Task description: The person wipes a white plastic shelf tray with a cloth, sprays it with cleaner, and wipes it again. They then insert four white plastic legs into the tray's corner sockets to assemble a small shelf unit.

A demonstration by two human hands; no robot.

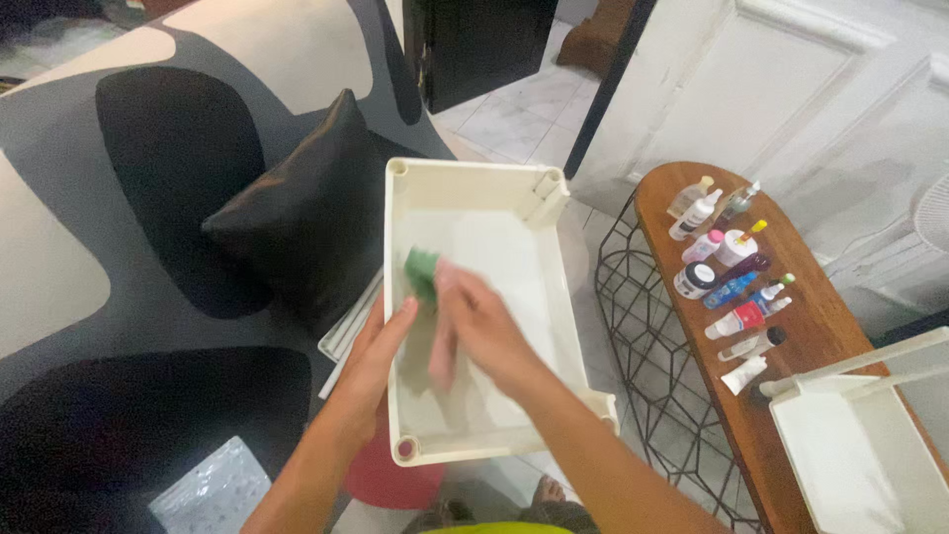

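Observation:
A cream plastic tray with raised walls is held tilted in front of me. My left hand grips its left wall, thumb over the rim. Inside the tray my right hand presses a green cloth against the bottom; the hand is blurred. The fingers cover most of the cloth.
A black cushion lies on a grey, black and cream patterned sofa at left. At right, a wooden side table on a black wire base carries several small bottles and tubes and a second cream tray. Something red shows beneath the held tray.

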